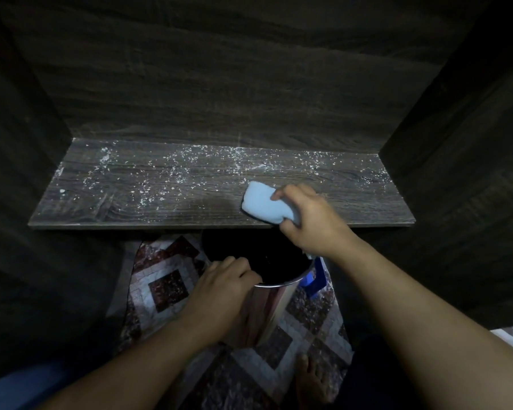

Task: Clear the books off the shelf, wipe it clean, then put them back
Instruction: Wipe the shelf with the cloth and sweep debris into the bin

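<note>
Fingers (282, 194) of your right hand (311, 223): curled round a pale blue cloth (262, 204), thumb side toward the lower edge of the frame, knuckles up. The cloth is folded into a thick pad and lies flat on the shelf (160, 190), right of centre, with its near corner at the shelf's front edge.

Shelf: a dark wood-grain board across the middle of the frame. White specks (172, 170) are scattered over most of it, thickest along the back and toward the left. The strip just around the cloth looks less speckled. A dark back panel (219, 84) fills the upper frame, with dark side walls at the left and right.

Left hand (219, 294), lower centre: its fingers (234, 263) are hooked over the near-left rim (279, 284) of a shiny metal bin (264, 309), gripping it. The fingertips are inside the dark mouth and out of sight. The mouth sits just below the shelf's front edge, directly under the cloth. You cannot tell whether the bin rests on the floor or is held up.

Other items: a blue plastic object (313, 279) is just beside the bin on its right; what it is cannot be told. The floor (166, 288) has a pattern of brown and pale squares. A bare foot (311, 377) shows at lower centre-right. Lighting is dim, and the corners are too dark to read.
</note>
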The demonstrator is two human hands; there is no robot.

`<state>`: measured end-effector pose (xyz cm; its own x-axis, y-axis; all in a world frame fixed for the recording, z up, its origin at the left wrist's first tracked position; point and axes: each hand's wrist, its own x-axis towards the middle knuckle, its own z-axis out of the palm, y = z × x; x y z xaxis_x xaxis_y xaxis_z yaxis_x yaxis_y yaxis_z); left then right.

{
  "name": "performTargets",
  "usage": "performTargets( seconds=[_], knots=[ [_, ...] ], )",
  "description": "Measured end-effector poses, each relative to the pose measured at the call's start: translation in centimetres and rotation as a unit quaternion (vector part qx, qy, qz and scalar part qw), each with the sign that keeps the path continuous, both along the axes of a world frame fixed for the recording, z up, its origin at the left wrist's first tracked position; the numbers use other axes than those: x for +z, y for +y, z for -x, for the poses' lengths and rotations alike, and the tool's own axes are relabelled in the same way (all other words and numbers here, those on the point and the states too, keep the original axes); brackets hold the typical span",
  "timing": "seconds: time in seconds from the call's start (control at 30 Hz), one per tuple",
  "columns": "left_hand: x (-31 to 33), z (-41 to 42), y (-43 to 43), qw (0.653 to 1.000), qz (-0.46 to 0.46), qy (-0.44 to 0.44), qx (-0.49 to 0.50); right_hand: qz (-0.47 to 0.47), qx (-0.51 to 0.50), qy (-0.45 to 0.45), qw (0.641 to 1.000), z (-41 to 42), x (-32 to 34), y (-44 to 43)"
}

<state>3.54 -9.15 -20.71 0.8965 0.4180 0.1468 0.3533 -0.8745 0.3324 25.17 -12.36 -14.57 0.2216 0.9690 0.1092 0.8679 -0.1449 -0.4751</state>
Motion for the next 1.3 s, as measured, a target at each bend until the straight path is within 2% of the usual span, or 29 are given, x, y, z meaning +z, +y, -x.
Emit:
performTargets(
  seconds=[0.1, 0.2, 0.27, 0.43, 0.57, 0.67, 0.8, 0.93, 1.03, 1.3],
  knots=[
    [0.0, 0.0, -0.1, 1.000, 0.000, 0.002, 0.005, -0.059, -0.018, 0.011, 0.998, 0.1, 0.4, 0.1],
    [0.1, 0.0, -0.2, 1.000, -0.001, 0.007, 0.003, 0.020, 0.014, 0.003, 1.000, -0.2, -0.1, 0.2],
    [0.1, 0.0, -0.2, 1.000, -0.001, 0.010, 0.002, 0.038, 0.024, 0.012, 0.999, -0.2, -0.7, 0.2],
    [0.0, -0.1, 0.0, 1.000, 0.005, 0.014, 0.008, -0.077, -0.042, 0.061, 0.994, -0.3, -0.8, 1.1],
    [-0.2, -0.4, 0.0, 1.000, -0.002, 0.012, 0.008, -0.110, -0.089, 0.055, 0.988, -1.4, -1.3, 2.5],
    [-0.4, -0.4, -0.1, 1.000, -0.001, 0.008, 0.013, -0.118, -0.080, 0.004, 0.990, -2.1, -1.4, 4.2],
    [-0.7, -0.4, 0.2, 1.000, -0.005, 0.006, 0.017, -0.077, -0.039, -0.066, 0.994, -2.9, -1.5, 7.0],
    [-0.7, -0.5, 0.4, 1.000, -0.006, 0.009, 0.021, 0.033, -0.002, -0.087, 0.996, -2.8, -2.8, 8.1],
    [-0.7, -0.4, 0.4, 1.000, -0.006, 0.008, 0.019, 0.030, -0.019, -0.058, 0.998, -2.4, -3.4, 8.0],
    [-0.5, 0.2, 0.3, 1.000, 0.000, -0.001, 0.015, 0.018, 0.005, -0.060, 0.998, -2.2, -3.4, 6.6]
  ],
)
